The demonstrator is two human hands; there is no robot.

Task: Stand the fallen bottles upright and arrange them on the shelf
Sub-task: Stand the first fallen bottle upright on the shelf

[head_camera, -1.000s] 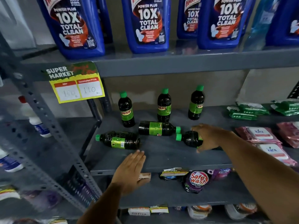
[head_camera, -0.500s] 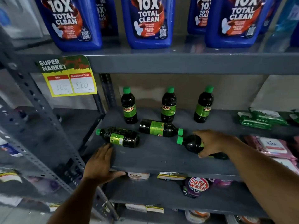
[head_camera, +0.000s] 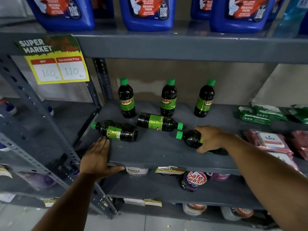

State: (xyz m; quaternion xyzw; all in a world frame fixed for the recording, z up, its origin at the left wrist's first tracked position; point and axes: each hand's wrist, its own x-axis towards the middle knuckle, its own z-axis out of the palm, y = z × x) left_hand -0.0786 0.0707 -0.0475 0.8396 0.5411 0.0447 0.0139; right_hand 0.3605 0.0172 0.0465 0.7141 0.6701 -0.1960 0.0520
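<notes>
Three dark bottles with green caps and green labels stand upright at the back of the grey shelf (head_camera: 155, 152): left (head_camera: 126, 99), middle (head_camera: 168, 99), right (head_camera: 204, 100). Three more lie on their sides. The left fallen bottle (head_camera: 117, 130) points its cap left. The middle fallen bottle (head_camera: 159, 122) points its cap right. My right hand (head_camera: 210, 139) grips the right fallen bottle (head_camera: 191, 138), which still lies flat with its cap to the left. My left hand (head_camera: 98, 157) rests flat on the shelf's front edge, fingertips just short of the left fallen bottle.
Big blue cleaner jugs (head_camera: 147, 12) fill the shelf above. A yellow price tag (head_camera: 56, 64) hangs at the upper left. Green packets (head_camera: 260, 114) and pink wipe packs (head_camera: 270, 141) lie to the right. A slanted metal upright (head_camera: 41, 124) stands left. Detergent pouches (head_camera: 194, 180) sit on the shelf below.
My left hand slid left along the shelf's front edge and now reaches up toward the left fallen bottle. My right hand keeps its grip on the right fallen bottle. The camera moved closer.
</notes>
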